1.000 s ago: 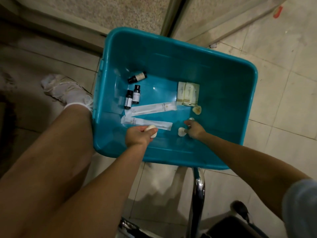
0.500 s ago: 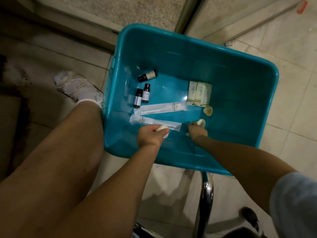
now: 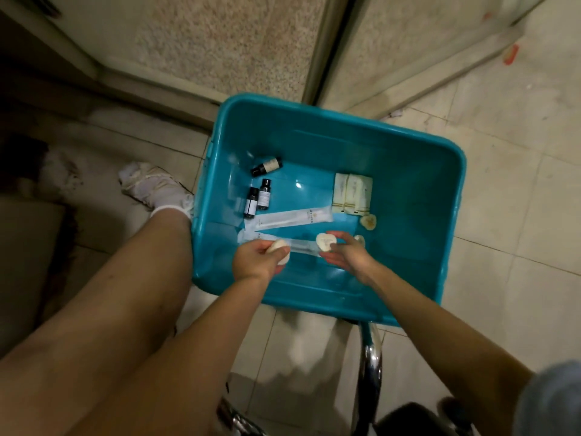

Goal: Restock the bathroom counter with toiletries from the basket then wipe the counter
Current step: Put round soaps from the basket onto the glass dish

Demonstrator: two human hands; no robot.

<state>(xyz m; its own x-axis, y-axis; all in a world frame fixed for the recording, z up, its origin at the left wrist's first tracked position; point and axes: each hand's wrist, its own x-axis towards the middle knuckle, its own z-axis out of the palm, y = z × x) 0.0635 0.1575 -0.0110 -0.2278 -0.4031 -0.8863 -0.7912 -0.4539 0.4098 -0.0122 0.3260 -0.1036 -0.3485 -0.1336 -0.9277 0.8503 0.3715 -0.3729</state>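
A teal plastic basket [image 3: 408, 158] sits on the tiled floor in front of me. Inside it, my left hand [image 3: 257, 261] grips a small cream soap [image 3: 278, 248]. My right hand [image 3: 345, 253] pinches a second round soap [image 3: 325, 241], lifted off the basket floor. Another soap [image 3: 368, 221] lies to the right, and one more [image 3: 360, 240] peeks out behind my right hand. Also inside lie three small dark bottles [image 3: 263, 194], two long white sachets [image 3: 292, 218] and cream packets [image 3: 352, 193].
My left leg and white shoe [image 3: 151, 187] are beside the basket's left wall. A chrome tube [image 3: 371, 366] and a dark object [image 3: 418, 420] stand near the basket's front edge. A door frame [image 3: 327, 45] and wall rise behind the basket.
My right hand has picked a soap off the basket floor and raised it toward my left hand. My left hand keeps its soap. The view shifted left, so the basket sits further right.
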